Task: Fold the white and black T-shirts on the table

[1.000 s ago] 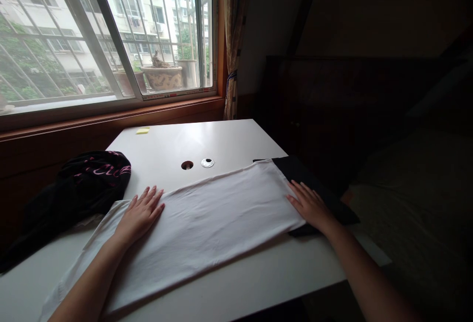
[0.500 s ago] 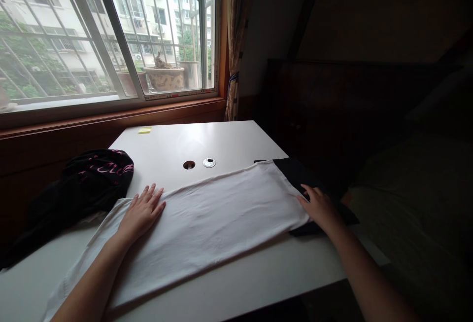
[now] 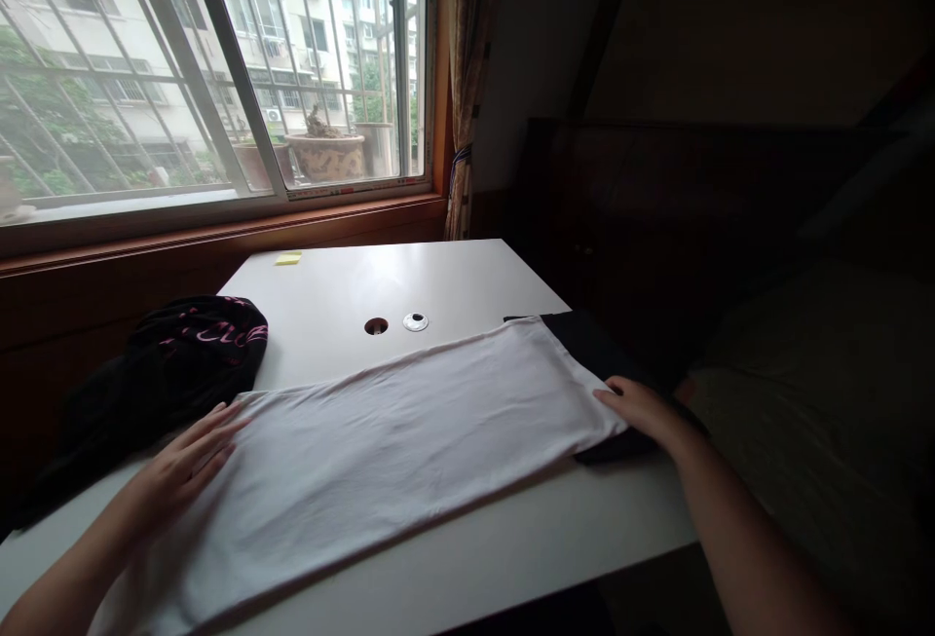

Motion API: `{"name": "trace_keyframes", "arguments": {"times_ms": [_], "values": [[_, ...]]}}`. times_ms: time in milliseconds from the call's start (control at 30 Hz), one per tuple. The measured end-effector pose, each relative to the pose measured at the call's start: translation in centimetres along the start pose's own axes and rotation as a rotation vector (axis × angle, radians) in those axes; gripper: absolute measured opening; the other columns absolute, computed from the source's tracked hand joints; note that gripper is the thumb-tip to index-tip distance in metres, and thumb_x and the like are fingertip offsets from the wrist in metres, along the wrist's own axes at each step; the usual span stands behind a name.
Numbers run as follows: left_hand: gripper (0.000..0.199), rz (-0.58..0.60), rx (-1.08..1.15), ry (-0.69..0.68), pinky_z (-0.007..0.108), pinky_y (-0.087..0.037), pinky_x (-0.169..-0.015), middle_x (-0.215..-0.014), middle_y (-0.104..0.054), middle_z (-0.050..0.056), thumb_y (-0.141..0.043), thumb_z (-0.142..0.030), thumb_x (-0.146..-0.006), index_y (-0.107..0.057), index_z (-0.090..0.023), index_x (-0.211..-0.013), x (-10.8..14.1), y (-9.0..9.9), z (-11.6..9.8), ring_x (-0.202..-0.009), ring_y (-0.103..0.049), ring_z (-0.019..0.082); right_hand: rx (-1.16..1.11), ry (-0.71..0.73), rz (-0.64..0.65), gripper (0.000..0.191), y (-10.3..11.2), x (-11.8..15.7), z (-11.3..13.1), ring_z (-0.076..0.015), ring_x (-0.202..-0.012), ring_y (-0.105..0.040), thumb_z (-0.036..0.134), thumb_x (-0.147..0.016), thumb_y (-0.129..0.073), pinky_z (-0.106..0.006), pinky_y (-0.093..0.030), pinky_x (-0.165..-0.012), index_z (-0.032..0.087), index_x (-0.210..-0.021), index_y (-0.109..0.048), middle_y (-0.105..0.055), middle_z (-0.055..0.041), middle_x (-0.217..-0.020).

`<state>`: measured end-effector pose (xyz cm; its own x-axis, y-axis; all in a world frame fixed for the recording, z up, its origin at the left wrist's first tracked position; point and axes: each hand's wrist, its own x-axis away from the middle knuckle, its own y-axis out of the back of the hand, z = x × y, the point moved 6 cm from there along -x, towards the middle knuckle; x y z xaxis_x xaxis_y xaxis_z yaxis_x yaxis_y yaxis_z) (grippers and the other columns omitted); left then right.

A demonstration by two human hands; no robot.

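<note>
A long white cloth [image 3: 409, 431], folded into a strip with faint wrinkles, lies slantwise across the white table [image 3: 453, 285]. My left hand [image 3: 186, 456] rests with outstretched fingers on the cloth's left end. At the right end, my right hand [image 3: 643, 407] has its thumb and fingers closed on the white cloth's edge. Dark cloth [image 3: 584, 344] sticks out from beneath that end, partly under my right hand.
A black garment with pink lettering [image 3: 197, 344] is bunched on the table's left. A yellow sticky note [image 3: 287, 258] lies at the back left. Two round inserts, one a dark hole [image 3: 376, 326], one a silvery cap [image 3: 416, 322], sit mid-table. A barred window stands behind.
My left hand has slid left and toward me along the white cloth. My right hand has shifted slightly right and its fingers have closed on the cloth's edge.
</note>
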<state>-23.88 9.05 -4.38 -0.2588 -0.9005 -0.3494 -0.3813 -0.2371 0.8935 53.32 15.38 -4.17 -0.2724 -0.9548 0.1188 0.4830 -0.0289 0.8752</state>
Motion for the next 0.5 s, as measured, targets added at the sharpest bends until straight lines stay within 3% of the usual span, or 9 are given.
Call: {"name": "trace_keyframes", "arguments": {"times_ms": [100,267,400,500], "values": [[0.044,0.066,0.041,0.041,0.049,-0.054,-0.108,-0.149,-0.060,-0.001,-0.055,-0.056,-0.093,-0.071,-0.037,-0.129,2.7,0.9,0.8,-0.136,-0.058,0.033,-0.059,0.030,-0.023,0.024,0.7,0.7,1.2,-0.0290,-0.090,-0.071,0.038,-0.083,-0.060,-0.033,-0.049,-0.076,0.019,-0.090,-0.072,-0.077,-0.0109,-0.097],[0.046,0.016,0.096,0.121,0.045,-0.049,-0.113,-0.154,-0.055,-0.002,-0.055,-0.060,-0.093,-0.073,-0.037,-0.128,4.9,0.7,0.8,-0.136,-0.059,0.030,0.012,0.065,-0.204,0.029,2.2,2.7,5.2,-0.0308,-0.093,-0.071,0.038,-0.082,-0.061,-0.035,-0.049,-0.079,0.019,-0.099,-0.074,-0.077,-0.0117,-0.100],[0.046,-0.006,0.106,0.135,0.047,-0.044,-0.116,-0.153,-0.057,0.000,-0.056,-0.060,-0.092,-0.072,-0.037,-0.128,4.9,0.3,0.9,-0.137,-0.058,0.030,-0.018,0.165,-0.329,0.027,3.0,5.0,12.2,-0.0297,-0.096,-0.071,0.038,-0.084,-0.062,-0.035,-0.049,-0.081,0.020,-0.100,-0.074,-0.078,-0.0110,-0.102],[0.045,-0.011,0.099,0.134,0.045,-0.043,-0.116,-0.154,-0.056,0.000,-0.056,-0.058,-0.093,-0.071,-0.037,-0.130,4.8,0.4,0.8,-0.138,-0.056,0.029,-0.124,0.346,-0.350,0.018,2.4,7.1,19.8,-0.0260,-0.093,-0.071,0.032,-0.087,-0.061,-0.033,-0.050,-0.082,0.021,-0.095,-0.074,-0.078,-0.0081,-0.098]]}}
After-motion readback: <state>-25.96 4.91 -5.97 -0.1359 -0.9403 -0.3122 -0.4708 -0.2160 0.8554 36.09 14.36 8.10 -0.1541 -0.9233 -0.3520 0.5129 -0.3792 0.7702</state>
